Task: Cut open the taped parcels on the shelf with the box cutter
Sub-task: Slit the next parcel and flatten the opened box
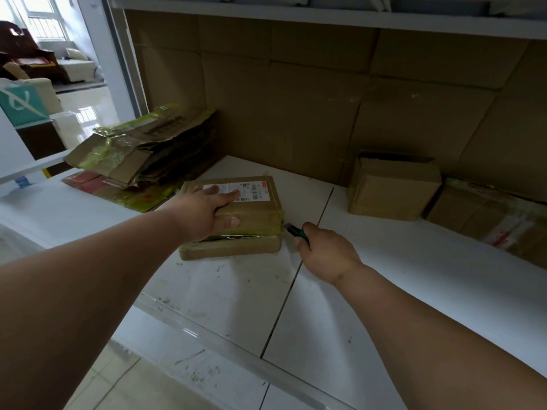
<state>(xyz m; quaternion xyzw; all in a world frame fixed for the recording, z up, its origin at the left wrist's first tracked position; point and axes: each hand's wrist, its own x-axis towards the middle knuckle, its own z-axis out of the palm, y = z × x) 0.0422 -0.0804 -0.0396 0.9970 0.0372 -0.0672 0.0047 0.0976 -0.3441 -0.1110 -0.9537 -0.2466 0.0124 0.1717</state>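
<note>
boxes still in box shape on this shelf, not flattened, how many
3. One parcel under the left hand, with the box cutter at its right edge; one box against the back wall; one taped box at far right, partly cut off. More may lie out of frame.

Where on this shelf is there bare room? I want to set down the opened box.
Bare white shelf lies in front of the parcel, toward the near edge, and to the right, in front of the brown box and the taped parcel. The left back is crowded by the flattened cardboard pile.
</note>
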